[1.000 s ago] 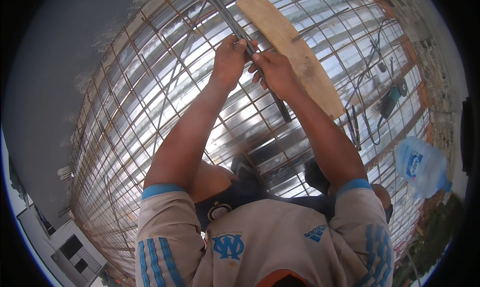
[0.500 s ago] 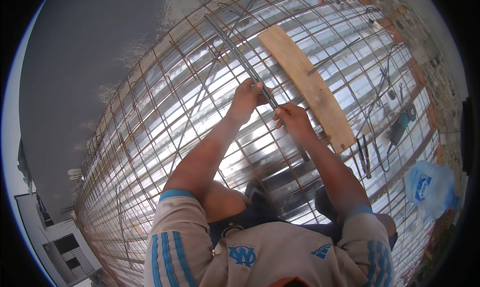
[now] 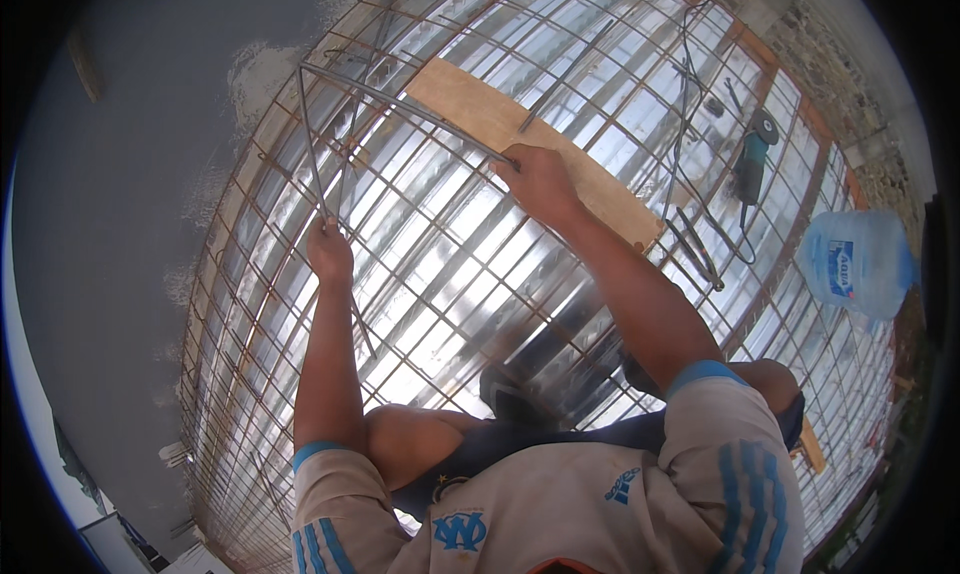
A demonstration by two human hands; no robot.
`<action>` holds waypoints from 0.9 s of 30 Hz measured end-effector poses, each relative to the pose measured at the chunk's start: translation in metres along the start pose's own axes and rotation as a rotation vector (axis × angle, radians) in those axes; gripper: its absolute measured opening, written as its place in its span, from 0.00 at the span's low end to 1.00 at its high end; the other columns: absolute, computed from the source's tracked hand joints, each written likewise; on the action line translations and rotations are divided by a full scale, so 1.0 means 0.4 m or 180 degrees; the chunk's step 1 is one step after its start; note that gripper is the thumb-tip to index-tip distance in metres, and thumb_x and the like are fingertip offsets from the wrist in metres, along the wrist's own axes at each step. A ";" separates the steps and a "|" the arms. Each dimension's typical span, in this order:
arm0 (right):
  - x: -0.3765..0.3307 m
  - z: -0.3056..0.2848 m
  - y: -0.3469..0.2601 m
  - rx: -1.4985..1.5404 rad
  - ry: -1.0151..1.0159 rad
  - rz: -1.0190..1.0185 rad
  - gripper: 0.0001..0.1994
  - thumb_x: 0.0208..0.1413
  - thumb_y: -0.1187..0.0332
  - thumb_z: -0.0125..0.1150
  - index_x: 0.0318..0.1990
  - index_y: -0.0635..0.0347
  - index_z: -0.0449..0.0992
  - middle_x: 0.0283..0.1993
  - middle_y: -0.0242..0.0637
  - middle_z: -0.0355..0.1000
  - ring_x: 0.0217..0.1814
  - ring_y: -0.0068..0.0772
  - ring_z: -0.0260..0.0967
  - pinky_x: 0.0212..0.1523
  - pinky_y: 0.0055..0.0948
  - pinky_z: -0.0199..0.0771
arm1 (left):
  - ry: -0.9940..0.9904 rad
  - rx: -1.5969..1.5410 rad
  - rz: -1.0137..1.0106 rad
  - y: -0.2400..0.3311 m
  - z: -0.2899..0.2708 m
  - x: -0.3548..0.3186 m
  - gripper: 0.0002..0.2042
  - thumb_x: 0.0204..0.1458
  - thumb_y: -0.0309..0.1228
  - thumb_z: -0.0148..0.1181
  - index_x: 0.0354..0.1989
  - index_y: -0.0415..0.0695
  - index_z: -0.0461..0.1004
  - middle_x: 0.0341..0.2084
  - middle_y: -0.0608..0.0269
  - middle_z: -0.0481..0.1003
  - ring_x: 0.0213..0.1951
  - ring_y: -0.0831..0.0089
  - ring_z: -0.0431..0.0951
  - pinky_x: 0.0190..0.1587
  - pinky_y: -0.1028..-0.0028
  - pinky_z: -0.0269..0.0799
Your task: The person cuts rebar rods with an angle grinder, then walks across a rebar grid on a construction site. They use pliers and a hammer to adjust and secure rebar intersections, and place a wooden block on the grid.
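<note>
Spreading wide beneath both hands, rusty mesh [image 3: 480,260] lies over shiny metal sheeting [image 3: 505,222], and its bars could snag anything poking down. Now the bent rod [image 3: 428,118]: its corner sits out beyond the hands, one leg coming back to the left hand [image 3: 330,252], the other to the right hand [image 3: 540,182]. Springy steel, so it could whip or twist if either grip slips. Running under and past the right hand, the wooden board [image 3: 600,196] could slide if knocked. Well out to that hand's right, the bluish jug [image 3: 852,264] could tip if bumped. Nearer, the angle grinder [image 3: 750,164] could cut a stray palm on its disc. Closer still, a long-handled tool [image 3: 695,249] could catch a foot. And the hands: both curled closed, left round its leg, right round the rod's end, bare and open to scrapes.
</note>
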State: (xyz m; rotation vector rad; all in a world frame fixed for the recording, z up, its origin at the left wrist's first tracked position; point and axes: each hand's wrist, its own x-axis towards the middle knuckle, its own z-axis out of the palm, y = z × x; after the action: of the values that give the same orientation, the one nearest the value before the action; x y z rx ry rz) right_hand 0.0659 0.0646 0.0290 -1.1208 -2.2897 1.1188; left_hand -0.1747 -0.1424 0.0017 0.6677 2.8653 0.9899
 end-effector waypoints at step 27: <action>-0.183 0.250 -0.097 0.1162 -0.0607 -0.0212 0.11 0.56 0.62 0.44 0.37 0.60 0.68 0.29 0.51 0.68 0.35 0.56 0.66 0.34 0.45 0.65 | -0.1912 -0.4094 -0.1315 0.146 0.050 -0.139 0.19 0.58 0.39 0.40 0.52 0.41 0.54 0.52 0.55 0.59 0.52 0.58 0.62 0.51 0.58 0.63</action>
State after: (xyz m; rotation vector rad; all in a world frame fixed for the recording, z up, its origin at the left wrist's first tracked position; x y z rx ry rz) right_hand 0.0320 -0.0570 -0.0012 -0.8219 -2.1171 1.5952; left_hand -0.0984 -0.1125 0.0149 0.1517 1.3101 1.7639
